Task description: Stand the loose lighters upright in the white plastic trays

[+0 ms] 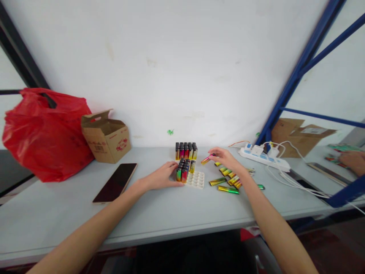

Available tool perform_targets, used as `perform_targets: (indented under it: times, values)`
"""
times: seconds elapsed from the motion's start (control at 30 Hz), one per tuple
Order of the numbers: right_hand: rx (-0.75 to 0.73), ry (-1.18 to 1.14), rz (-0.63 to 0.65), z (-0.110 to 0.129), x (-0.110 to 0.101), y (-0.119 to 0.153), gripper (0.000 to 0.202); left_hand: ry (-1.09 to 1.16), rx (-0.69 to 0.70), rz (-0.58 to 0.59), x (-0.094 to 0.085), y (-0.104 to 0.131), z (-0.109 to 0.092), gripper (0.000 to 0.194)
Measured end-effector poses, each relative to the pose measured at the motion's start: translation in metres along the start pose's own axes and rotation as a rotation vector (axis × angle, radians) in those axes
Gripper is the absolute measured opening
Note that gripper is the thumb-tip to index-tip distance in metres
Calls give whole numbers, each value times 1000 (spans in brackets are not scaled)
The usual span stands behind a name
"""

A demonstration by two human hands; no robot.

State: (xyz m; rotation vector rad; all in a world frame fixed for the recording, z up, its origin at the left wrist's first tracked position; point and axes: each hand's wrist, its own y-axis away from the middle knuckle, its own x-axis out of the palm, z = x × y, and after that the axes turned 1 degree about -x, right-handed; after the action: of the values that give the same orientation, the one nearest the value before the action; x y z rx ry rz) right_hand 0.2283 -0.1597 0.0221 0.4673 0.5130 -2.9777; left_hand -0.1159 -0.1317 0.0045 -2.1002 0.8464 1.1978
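A white tray (197, 179) with round holes lies on the table; several upright lighters (183, 172) with black tops fill its left part, and its right part shows bare holes. Behind it stands a block of upright lighters (186, 151). My left hand (164, 176) rests at the tray's left side, thumb and fingers spread around its edge. My right hand (224, 157) pinches a red and yellow lighter (206, 159), tilted above the table right of the tray. Loose shiny lighters (228, 179) lie in a pile below and beside my right hand.
A dark phone (115, 182) lies at the left, near an open cardboard box (110, 140) and a red plastic bag (48, 133). At the right are a white power strip (265, 159) with cables and a blue metal frame (302, 72). Another person's hand (353, 160) shows at far right.
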Motion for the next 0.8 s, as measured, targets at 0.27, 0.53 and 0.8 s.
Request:
perform_targets:
  times: [0.27, 0.53, 0.8]
  values:
    - [102, -539, -265, 11, 38, -4, 43, 2, -11, -14, 0, 1, 1, 91]
    - [113, -597, -72, 19, 61, 2, 46, 0, 3, -12, 1, 1, 2, 89]
    - [-30, 200, -303, 15, 75, 4, 56, 8, -1, -14, 0, 1, 2, 90]
